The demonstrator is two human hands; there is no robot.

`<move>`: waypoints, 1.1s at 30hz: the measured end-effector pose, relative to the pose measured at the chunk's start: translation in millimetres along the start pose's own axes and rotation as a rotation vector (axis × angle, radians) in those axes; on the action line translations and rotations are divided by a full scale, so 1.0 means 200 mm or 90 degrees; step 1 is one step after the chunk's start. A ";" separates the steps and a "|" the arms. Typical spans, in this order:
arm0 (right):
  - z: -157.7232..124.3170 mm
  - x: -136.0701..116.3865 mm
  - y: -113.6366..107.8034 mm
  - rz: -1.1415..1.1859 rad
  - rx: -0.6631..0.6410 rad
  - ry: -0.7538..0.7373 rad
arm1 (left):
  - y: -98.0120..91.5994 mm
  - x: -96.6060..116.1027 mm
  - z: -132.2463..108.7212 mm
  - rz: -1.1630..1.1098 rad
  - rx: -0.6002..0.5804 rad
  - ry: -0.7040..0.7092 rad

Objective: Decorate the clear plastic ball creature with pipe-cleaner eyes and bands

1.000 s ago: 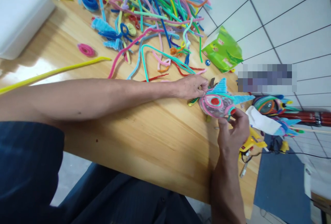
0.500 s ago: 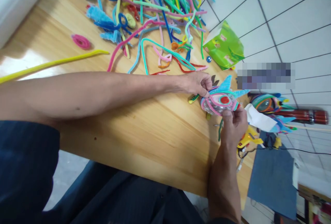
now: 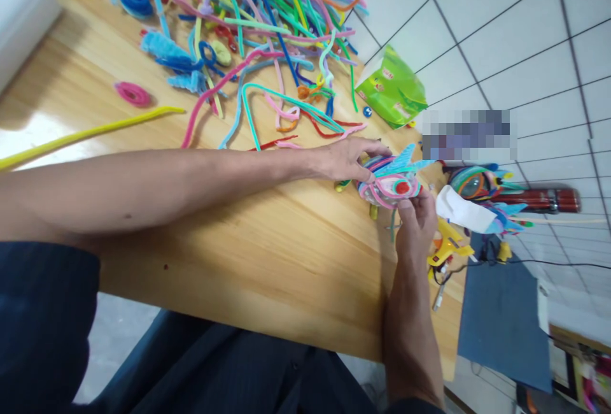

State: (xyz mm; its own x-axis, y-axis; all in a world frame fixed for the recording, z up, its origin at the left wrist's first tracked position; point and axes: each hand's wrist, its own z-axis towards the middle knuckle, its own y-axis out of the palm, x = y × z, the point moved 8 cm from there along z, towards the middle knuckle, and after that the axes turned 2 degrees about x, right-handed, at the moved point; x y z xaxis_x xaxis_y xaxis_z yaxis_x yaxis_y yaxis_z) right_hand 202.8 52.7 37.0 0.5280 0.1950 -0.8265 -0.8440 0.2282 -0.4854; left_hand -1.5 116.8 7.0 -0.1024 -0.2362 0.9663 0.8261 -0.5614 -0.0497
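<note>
A round craft piece wound from pink, teal and red pipe cleaners, with light blue fins (image 3: 392, 181), stands tilted near the right end of the wooden table (image 3: 267, 255). My left hand (image 3: 346, 159) reaches across the table and pinches its upper left edge. From below, my right hand (image 3: 414, 220) grips its lower edge between thumb and fingers. A green and yellow bit (image 3: 342, 185) lies just under the left hand.
A big heap of loose pipe cleaners (image 3: 267, 25) covers the far table, with a pink coil (image 3: 132, 93) and a long yellow one (image 3: 90, 134) nearer. A green packet (image 3: 392, 88), a second finished craft (image 3: 477, 185), a yellow glue gun (image 3: 446, 249) and a white box (image 3: 21, 19) lie around.
The craft piece has been tipped up from lying flatter to standing more on edge, and both hands shifted their hold along its rim. The camera view slid slightly.
</note>
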 end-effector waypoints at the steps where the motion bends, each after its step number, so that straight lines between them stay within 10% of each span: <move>1: 0.00 -0.02 0.00 -0.008 -0.008 -0.005 | 0.00 0.01 0.00 0.011 0.003 0.008; 33: 0.12 -0.29 -0.01 -0.456 0.038 0.088 | 0.01 0.04 0.02 0.145 -0.022 0.092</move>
State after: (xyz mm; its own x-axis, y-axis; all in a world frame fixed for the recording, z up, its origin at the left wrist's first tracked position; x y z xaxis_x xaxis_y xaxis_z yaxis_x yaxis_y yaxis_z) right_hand 175.9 62.9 92.7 0.9288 -0.1431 -0.3419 -0.2869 0.3063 -0.9077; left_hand 1.9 116.9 15.5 0.0039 -0.4692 0.8831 0.8176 -0.5069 -0.2730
